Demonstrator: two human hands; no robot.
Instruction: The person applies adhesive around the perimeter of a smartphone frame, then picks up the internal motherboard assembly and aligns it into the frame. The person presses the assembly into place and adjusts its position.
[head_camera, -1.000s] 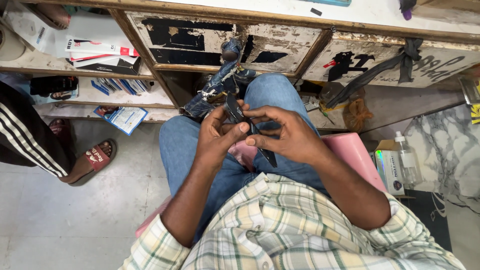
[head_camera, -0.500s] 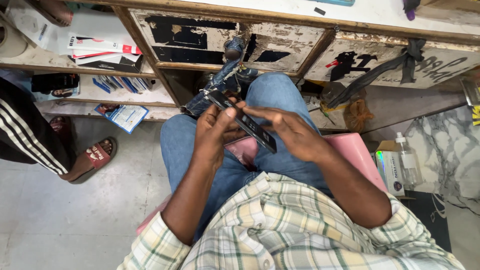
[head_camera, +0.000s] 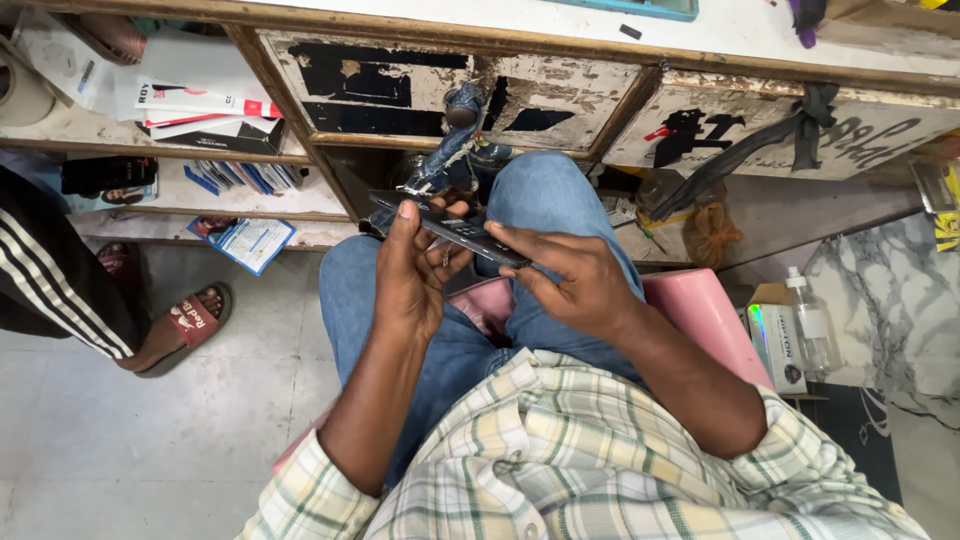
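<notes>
**Holding a thin dark device edge-on over the lap**

The seated person holds a slim, dark, flat device, seemingly a phone or its frame, just above the knees in blue jeans. It lies nearly level, turned so that its long edge faces the camera. The left hand grips it from the near side: the thumb is laid flat on top near the far end and the other fingers curl underneath, so the hand is closed on the device. The right hand meets the other end, its fingers pressed together and pinching the corner, with the index fingertip on the upper edge. Whether a small tool sits between those fingers cannot be told.

To handle this well, the left hand seems best kept as the steady clamp, while the right hand does the fine work at the corner. A thin body like this probably bends or slips easily, so light, even pressure along the edge looks wiser than force at one point. Keeping it over the pink seat means a dropped piece would likely land close by.

Behind stand a worn wooden counter and shelves with papers. Another person's foot in a red sandal rests on the floor to the left, well apart.
</notes>
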